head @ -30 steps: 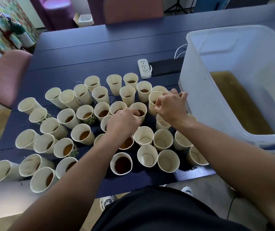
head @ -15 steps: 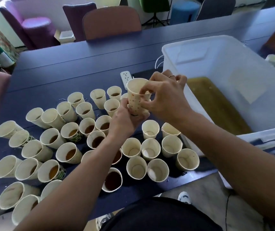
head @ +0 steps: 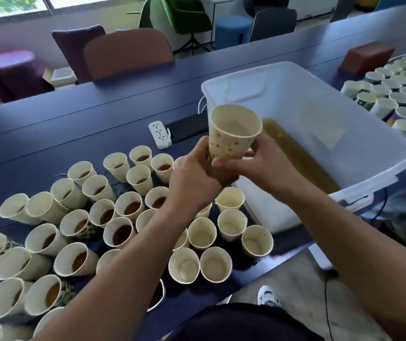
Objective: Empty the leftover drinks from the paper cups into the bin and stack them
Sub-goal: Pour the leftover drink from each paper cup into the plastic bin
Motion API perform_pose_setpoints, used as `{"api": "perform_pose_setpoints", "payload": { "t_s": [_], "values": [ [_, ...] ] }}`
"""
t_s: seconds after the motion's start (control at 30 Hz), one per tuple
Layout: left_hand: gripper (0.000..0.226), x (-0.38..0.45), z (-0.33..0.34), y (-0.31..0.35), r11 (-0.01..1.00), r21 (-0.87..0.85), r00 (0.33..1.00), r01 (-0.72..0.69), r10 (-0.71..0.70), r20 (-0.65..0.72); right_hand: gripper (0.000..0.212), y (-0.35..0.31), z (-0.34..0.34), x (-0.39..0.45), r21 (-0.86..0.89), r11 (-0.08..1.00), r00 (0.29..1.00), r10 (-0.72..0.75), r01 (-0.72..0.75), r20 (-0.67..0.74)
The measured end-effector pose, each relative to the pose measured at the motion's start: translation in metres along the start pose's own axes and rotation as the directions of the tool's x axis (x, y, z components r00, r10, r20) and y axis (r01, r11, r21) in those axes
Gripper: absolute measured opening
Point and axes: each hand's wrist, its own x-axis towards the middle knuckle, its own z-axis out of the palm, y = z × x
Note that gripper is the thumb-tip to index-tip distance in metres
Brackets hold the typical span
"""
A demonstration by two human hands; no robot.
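Note:
A cream paper cup with orange dots (head: 231, 134) is held upright above the table, just left of the white plastic bin (head: 369, 141). My left hand (head: 194, 175) grips its lower part from the left, and my right hand (head: 261, 163) holds its base from the right. What the cup holds cannot be made out. Brown liquid (head: 302, 158) lies in the bin's bottom. Below my arms stand many paper cups on the dark blue table (head: 73, 124): those at the left (head: 120, 230) hold brown drink, those nearer the bin (head: 231, 225) look empty.
A white power strip (head: 160, 134) and a dark phone (head: 189, 129) lie behind the cups. More paper cups (head: 391, 94) crowd the table right of the bin, near a brown box (head: 367, 57). Chairs stand along the far edge.
Both hands lifted the dotted cup from among the cups and raised it toward the bin's left wall. The camera view shifted to the right and up.

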Motion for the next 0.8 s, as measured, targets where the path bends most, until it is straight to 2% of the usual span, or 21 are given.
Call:
{"api": "perform_pose_setpoints", "payload": {
  "t_s": [0.1, 0.17, 0.23, 0.3, 0.4, 0.53, 0.7, 0.8],
  "values": [
    [0.060, -0.002, 0.009, 0.021, 0.985, 0.167, 0.997, -0.043, 0.031, 0.073, 0.061, 0.007, -0.011, -0.006, 0.088, 0.996, 0.998, -0.025, 0.030, -0.053],
    [0.058, -0.002, 0.016, 0.028, 0.945, 0.325, 0.994, -0.038, 0.002, 0.111, 0.059, 0.008, -0.020, -0.008, 0.122, 0.992, 0.996, -0.024, 0.034, -0.082],
    [0.065, -0.001, 0.022, 0.029, 0.904, 0.427, 0.987, -0.029, -0.041, 0.154, 0.051, 0.009, -0.032, -0.010, 0.104, 0.994, 0.994, -0.029, 0.041, -0.110],
    [0.076, 0.000, 0.028, 0.026, 0.890, 0.455, 0.981, -0.040, -0.051, 0.187, 0.042, 0.008, -0.044, -0.012, -0.003, 0.999, 0.988, -0.046, 0.046, -0.148],
    [0.078, 0.000, 0.037, 0.021, 0.888, 0.456, 0.968, -0.064, -0.055, 0.244, 0.050, 0.012, -0.067, -0.009, -0.223, 0.974, 0.978, -0.076, 0.031, -0.196],
    [0.078, -0.003, 0.047, 0.015, 0.895, 0.443, 0.951, -0.064, -0.080, 0.299, 0.061, 0.030, -0.094, -0.001, -0.364, 0.930, 0.973, -0.034, -0.053, -0.229],
    [0.079, 0.000, 0.051, 0.021, 0.899, 0.431, 0.978, -0.077, -0.017, 0.209, 0.063, 0.052, -0.114, 0.011, -0.621, 0.769, 0.975, 0.014, -0.153, -0.222],
    [0.085, 0.005, 0.053, 0.026, 0.870, 0.485, 0.969, -0.087, -0.040, 0.245, 0.061, 0.061, -0.120, 0.018, -0.723, 0.660, 0.972, 0.053, -0.206, -0.228]
  ]
}}
